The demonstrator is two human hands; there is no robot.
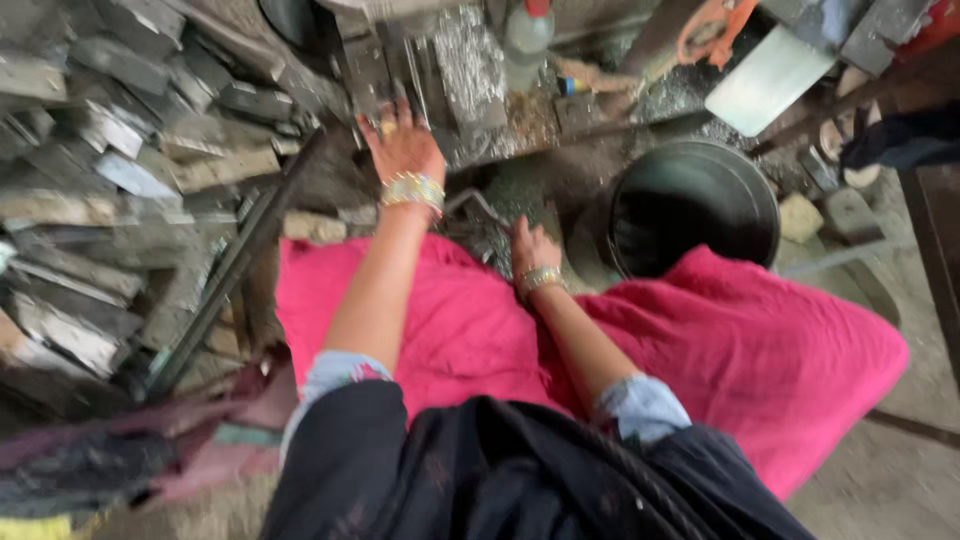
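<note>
The left hand (403, 148) reaches up with its fingers spread wide, touching flat grey metal strips (385, 70) on the bench. The strips are thin, dull and blurry. Their long sides run up and away from the person. The right hand (530, 247) is lower, near a thin bent grey metal rod (478, 200); the rod's end comes to the fingers, but I cannot tell if the fingers hold it. The rod runs slanting, up to the left. Just to the right stands a round black metal bucket (745, 175). Inside it looks dark, and I cannot tell what is in it. A big heap of grey metal pieces (110, 150) lies on the left. Pink cloth (740, 350) covers the person's lap.
</note>
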